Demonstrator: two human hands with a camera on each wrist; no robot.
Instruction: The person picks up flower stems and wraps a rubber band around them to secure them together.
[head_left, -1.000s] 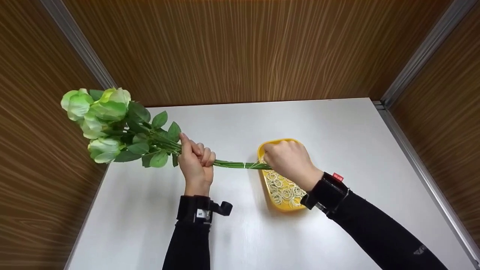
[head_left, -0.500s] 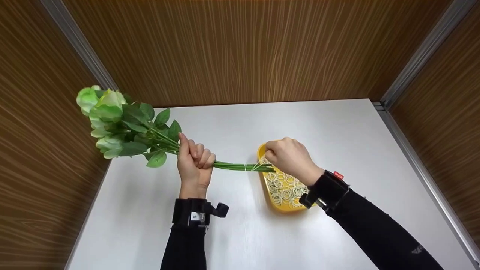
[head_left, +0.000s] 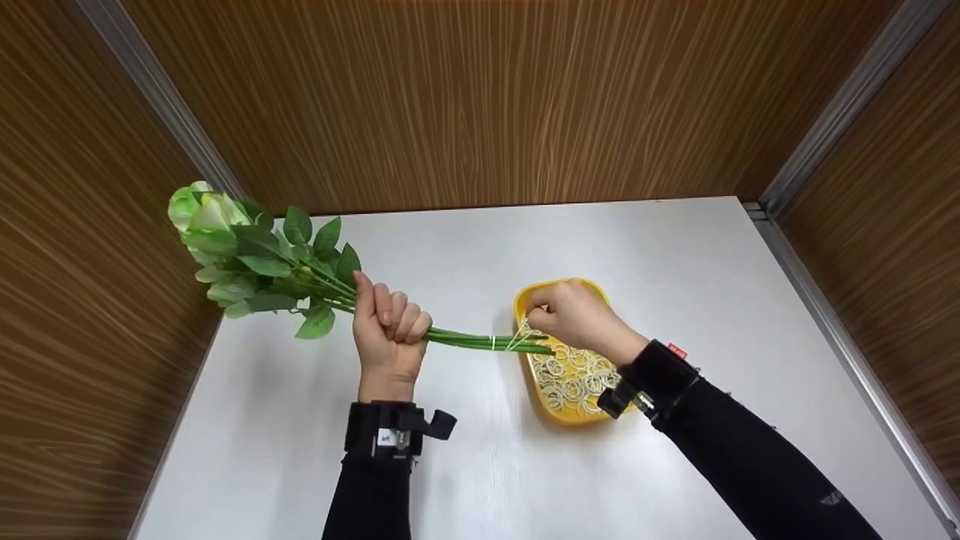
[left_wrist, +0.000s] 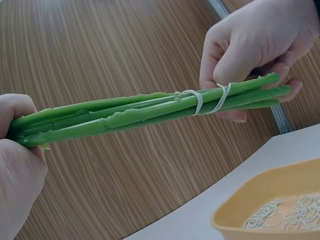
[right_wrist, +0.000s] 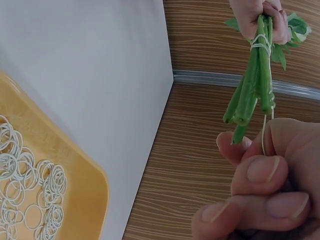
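the stems (head_left: 480,342) have tipped lower at the cut ends than a moment ago, the blooms (head_left: 202,217) swung nearer the left hand (head_left: 388,330), whose fingers stay curled tight round them. green, ridged, they wear a pale band (left_wrist: 200,101) just before the right hand (head_left: 574,315), which pinches a strand of it above the yellow tray (head_left: 577,414). no readable writing.

1. A white, smooth rectangular table (head_left: 675,255) is stretching beneath both hands.
2. A yellow oblong plastic tray (head_left: 523,360) holding pale rubber band loops (head_left: 574,379) is sitting on it, directly under the right hand.
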